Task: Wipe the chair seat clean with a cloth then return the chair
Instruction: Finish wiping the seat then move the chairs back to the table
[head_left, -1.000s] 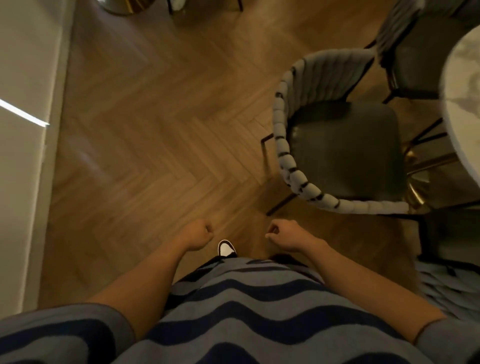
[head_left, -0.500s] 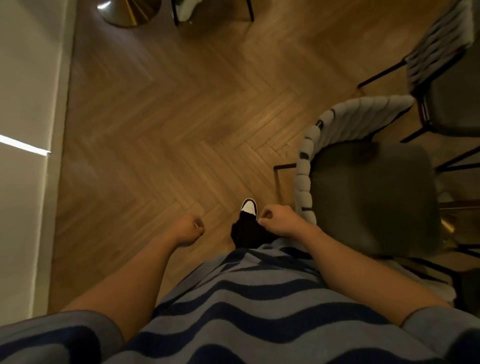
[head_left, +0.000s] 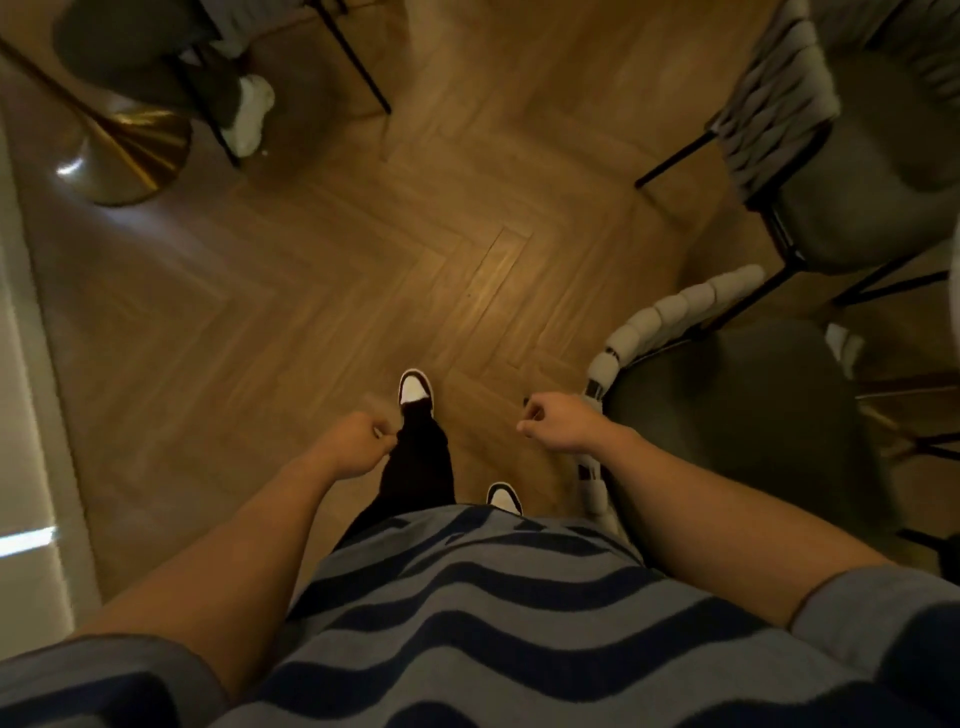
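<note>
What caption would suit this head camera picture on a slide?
Both hands, left and right, curled and empty beside a grey padded chair on herringbone wooden floor.

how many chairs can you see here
3. A grey padded chair with pale woven back beside the right hand, a second grey woven-backed chair top right, and a partly visible black-legged chair top left; others may be out of frame.
</note>
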